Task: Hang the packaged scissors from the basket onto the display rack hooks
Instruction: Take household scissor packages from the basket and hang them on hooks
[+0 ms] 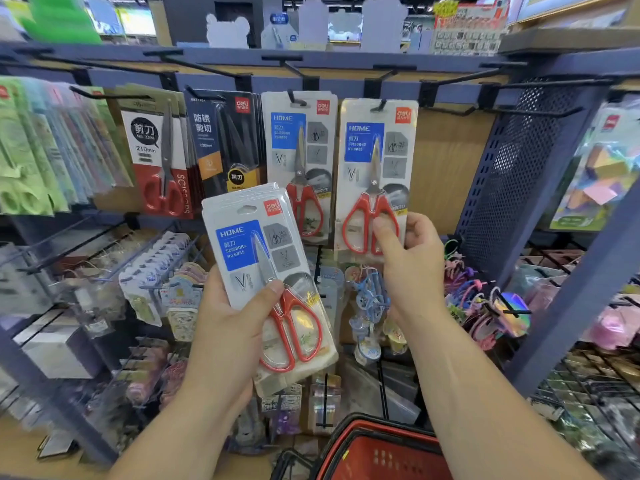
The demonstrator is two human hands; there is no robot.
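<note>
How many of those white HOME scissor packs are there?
3. A held pack in the left hand, a hung pack, and a third pack on the next hook, pinched by the right hand. More may be stacked behind each.

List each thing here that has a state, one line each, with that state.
Hooked pack: hanging on a hook.
Right hand: pinches its lower part.
Pack stack: unhung, tilted.
Left hand: grips it.
Neighbouring pack: hanging, untouched.
Basket: contents not visible.
</note>
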